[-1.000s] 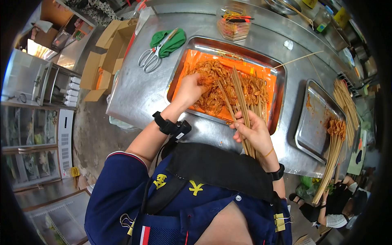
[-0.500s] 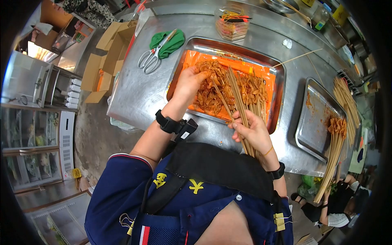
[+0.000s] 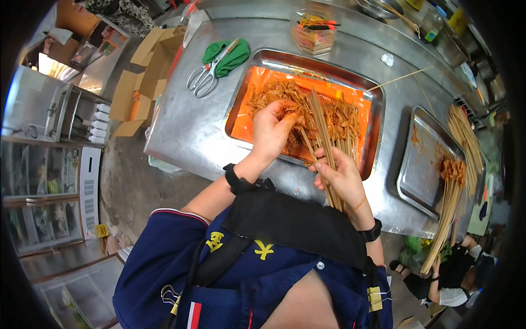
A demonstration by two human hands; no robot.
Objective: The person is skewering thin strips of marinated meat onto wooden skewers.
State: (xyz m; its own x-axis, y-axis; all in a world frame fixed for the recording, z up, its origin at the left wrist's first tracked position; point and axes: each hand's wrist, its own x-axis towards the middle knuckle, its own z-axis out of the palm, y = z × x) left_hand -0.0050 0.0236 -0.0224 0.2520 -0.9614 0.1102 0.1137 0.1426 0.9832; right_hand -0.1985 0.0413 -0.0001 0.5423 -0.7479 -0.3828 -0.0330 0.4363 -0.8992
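Note:
A large metal tray (image 3: 233,122) lined with orange film holds a pile of red-brown sauced food strips (image 3: 272,92) and several loaded skewers. My left hand (image 3: 272,127) is over the pile, its fingers pinched on a piece of the food close to a skewer tip. Below the tray's front edge, my right hand (image 3: 341,174) grips a bundle of wooden skewers (image 3: 324,131), whose upper ends lean over the food.
A smaller metal tray (image 3: 424,170) with finished skewers (image 3: 450,197) is at the right, beside bare sticks (image 3: 466,142). Scissors (image 3: 208,77) rest on a green cloth (image 3: 234,59). A plastic container (image 3: 313,35) stands behind. A person (image 3: 460,271) is at the lower right.
My left hand has moved right and toward me, closer to the skewer tips. My right hand has stayed nearly in place with the skewer bundle.

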